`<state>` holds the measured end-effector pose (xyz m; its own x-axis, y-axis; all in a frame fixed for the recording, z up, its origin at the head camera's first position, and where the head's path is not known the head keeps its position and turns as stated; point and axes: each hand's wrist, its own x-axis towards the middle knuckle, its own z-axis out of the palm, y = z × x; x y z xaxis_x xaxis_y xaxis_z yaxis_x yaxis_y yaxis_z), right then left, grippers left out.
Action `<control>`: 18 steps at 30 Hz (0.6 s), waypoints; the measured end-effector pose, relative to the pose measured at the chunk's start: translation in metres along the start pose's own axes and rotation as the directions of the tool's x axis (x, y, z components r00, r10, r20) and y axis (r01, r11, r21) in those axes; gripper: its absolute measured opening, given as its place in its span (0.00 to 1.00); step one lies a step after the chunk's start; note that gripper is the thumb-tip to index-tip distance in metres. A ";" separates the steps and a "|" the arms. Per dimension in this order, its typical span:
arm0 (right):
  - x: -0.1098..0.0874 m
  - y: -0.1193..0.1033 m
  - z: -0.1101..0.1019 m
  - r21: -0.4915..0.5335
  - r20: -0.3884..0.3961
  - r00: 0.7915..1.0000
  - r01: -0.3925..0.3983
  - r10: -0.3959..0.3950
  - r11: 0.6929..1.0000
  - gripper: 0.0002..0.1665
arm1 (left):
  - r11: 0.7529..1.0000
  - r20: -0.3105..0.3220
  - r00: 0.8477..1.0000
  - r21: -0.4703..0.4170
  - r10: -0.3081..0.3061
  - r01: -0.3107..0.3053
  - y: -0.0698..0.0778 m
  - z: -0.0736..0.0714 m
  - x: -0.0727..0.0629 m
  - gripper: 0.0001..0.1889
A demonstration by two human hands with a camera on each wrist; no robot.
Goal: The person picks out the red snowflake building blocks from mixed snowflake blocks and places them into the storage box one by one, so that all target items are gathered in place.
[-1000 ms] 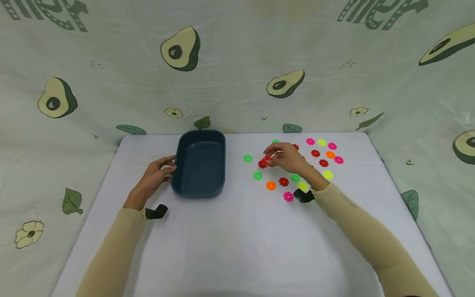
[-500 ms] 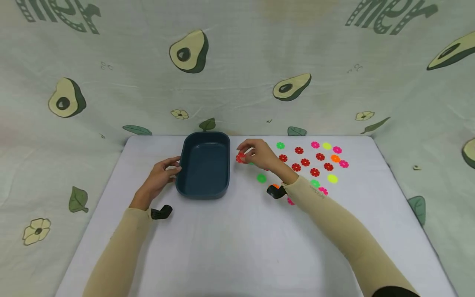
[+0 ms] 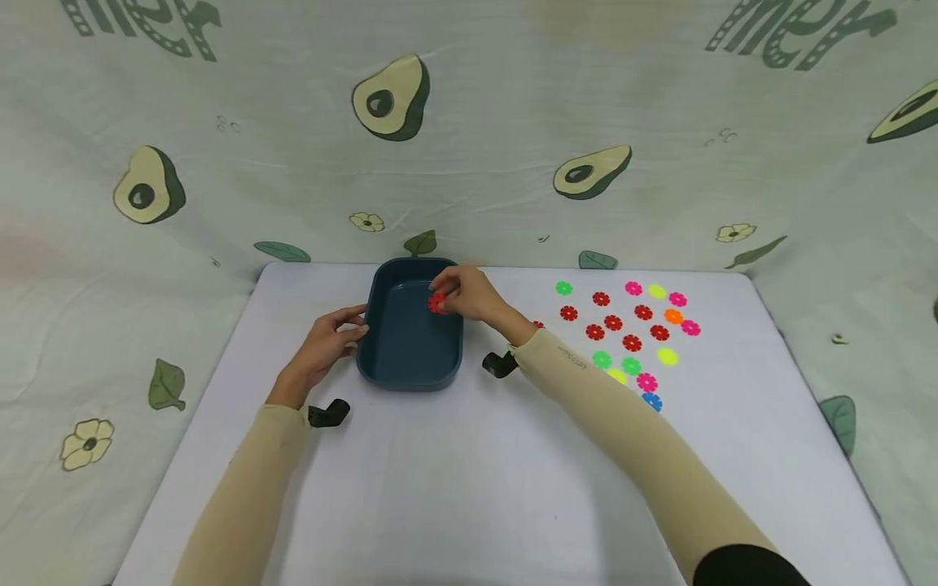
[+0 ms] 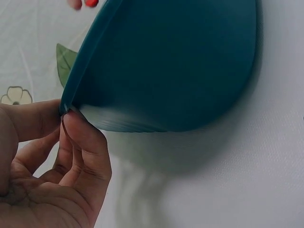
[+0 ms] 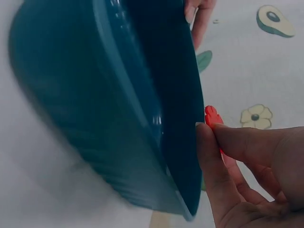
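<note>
A deep teal rectangular tray [image 3: 410, 354] stands at the back of the white table, left of centre. My left hand [image 3: 322, 350] pinches its left rim between thumb and fingertips, as the left wrist view shows on the tray wall [image 4: 171, 71]. Over the tray's right side, my right hand [image 3: 475, 296] holds a red notched, flower-shaped plastic disc [image 3: 436, 303] between thumb and fingers. In the right wrist view the pinched red disc [image 5: 213, 114] appears beside the tray's rim, partly hidden by the fingertips. No discs show on the visible tray floor.
Right of the tray lie scattered flat discs: several red discs [image 3: 612, 323], green discs [image 3: 563, 288], pink discs [image 3: 647, 382], yellow discs [image 3: 668, 356], an orange disc [image 3: 675, 317] and a blue disc [image 3: 651, 401]. The right forearm overlaps part of them. An avocado-print cloth [image 3: 491, 106] hangs behind the table.
My right hand has moved left from among the scattered discs to above the tray, carrying the red disc. My left hand keeps its grip on the rim. The head view has shifted slightly.
</note>
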<state>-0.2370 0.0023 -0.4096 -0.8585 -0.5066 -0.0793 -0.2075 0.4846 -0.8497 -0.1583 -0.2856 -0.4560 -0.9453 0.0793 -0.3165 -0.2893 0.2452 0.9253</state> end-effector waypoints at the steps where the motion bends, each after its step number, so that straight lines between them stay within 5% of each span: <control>1: 0.003 -0.002 0.003 -0.009 0.000 1.000 -0.007 0.007 1.000 0.21 | 1.000 -0.003 1.000 0.001 0.000 0.000 0.000 0.000 0.000 0.29; 13: 0.040 -0.012 0.035 0.014 -0.034 0.992 -0.122 0.122 0.992 0.19 | 1.000 -0.007 1.000 -0.008 0.008 -0.008 -0.004 -0.001 -0.002 0.29; 18: 0.050 -0.012 0.045 0.102 -0.032 0.986 -0.162 0.166 0.982 0.18 | 1.000 -0.009 1.000 -0.014 0.015 -0.015 -0.004 -0.001 0.000 0.29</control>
<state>-0.2560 -0.0611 -0.4267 -0.8957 -0.3960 -0.2023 -0.0171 0.4853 -0.8742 -0.1575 -0.2872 -0.4594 -0.9509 0.0739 -0.3004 -0.2768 0.2304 0.9329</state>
